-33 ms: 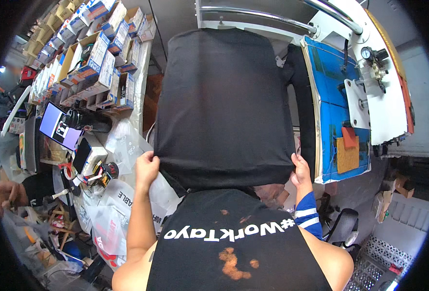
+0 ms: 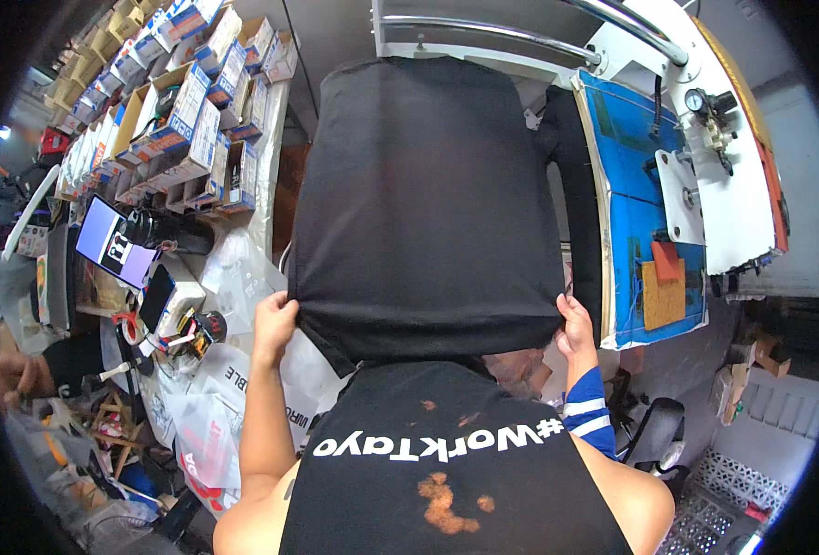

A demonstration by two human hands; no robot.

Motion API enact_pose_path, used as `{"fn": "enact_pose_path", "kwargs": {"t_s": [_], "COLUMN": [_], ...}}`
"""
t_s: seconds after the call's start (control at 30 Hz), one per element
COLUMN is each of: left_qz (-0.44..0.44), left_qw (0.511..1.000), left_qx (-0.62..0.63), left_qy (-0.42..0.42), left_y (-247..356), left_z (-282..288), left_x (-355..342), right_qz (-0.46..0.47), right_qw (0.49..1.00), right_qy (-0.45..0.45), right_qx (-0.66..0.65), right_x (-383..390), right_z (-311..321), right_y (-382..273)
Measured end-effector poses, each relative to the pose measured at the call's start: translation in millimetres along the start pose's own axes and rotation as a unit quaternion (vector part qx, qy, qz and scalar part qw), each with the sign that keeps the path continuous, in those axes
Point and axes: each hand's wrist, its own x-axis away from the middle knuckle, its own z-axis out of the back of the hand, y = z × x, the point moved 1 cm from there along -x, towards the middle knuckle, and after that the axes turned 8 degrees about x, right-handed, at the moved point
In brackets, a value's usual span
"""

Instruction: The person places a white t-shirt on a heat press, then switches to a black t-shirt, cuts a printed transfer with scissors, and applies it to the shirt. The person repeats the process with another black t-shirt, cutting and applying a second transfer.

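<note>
A black T-shirt (image 2: pixel 428 203) lies flat over a wide board in front of me, its near hem drooping in soft folds over the close end. My left hand (image 2: pixel 275 326) is closed on the cloth at the near left corner. At the near right corner my right hand (image 2: pixel 574 326) pinches the shirt's edge between thumb and fingers. A sleeve of the shirt (image 2: pixel 576 194) hangs off the right side. The board itself is hidden under the cloth.
Right of the shirt are a blue panel (image 2: pixel 636 139) with orange pads and a white machine frame with a gauge (image 2: pixel 696 100). Metal bars (image 2: pixel 492 26) cross the far end. Left stand several cardboard boxes (image 2: pixel 164 120), a screen (image 2: pixel 113 240) and plastic bags. Another person's hand (image 2: pixel 25 377) shows far left.
My left hand has shifted slightly to the left and down with its corner of the shirt. The right hand has hardly moved.
</note>
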Motion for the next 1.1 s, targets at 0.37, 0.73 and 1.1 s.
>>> {"fn": "enact_pose_path", "kwargs": {"t_s": [0.37, 0.73, 1.1], "left_qz": [0.031, -0.325, -0.282], "left_qw": [0.951, 0.890, 0.664], "left_qx": [0.301, -0.262, -0.514], "left_qy": [-0.059, 0.180, 0.464], "left_y": [-57.2, -14.6, 115.5], "left_z": [7.7, 62.8, 333.5], "left_x": [-10.0, 5.2, -86.6], "right_qz": [0.065, 0.309, 0.367], "right_qw": [0.991, 0.676, 0.514], "right_qy": [0.080, 0.308, 0.158], "right_qx": [0.090, 0.594, 0.759], "right_x": [-10.4, -12.1, 4.6], "right_z": [5.9, -43.9, -213.0], "right_y": [24.9, -23.9, 10.7]}}
